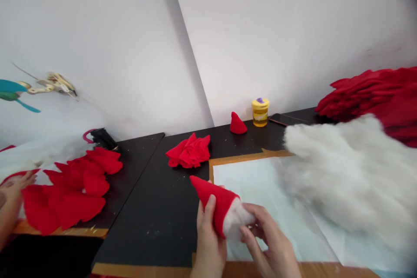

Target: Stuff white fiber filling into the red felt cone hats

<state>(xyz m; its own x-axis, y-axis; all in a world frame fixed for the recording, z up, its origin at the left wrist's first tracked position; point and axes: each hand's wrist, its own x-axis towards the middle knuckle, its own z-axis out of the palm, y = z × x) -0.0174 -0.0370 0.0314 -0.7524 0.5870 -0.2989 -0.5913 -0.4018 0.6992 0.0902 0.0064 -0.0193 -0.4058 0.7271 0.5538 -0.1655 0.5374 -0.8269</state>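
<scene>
My left hand is wrapped round a red felt cone, whose pointed tip aims up and to the left. White fibre stuffing bulges from the cone's open end, on the right. Thumb and fingers of my right hand pinch this stuffing at the opening. Below both hands lies a white sheet edged with brown tape. A large heap of white stuffing rests on the sheet to the right of my right hand.
A red cone stands at the back beside a yellow-lidded jar and a phone. Red felt pieces lie in a small pile, a left pile and a right stack. Another person's hand is at far left.
</scene>
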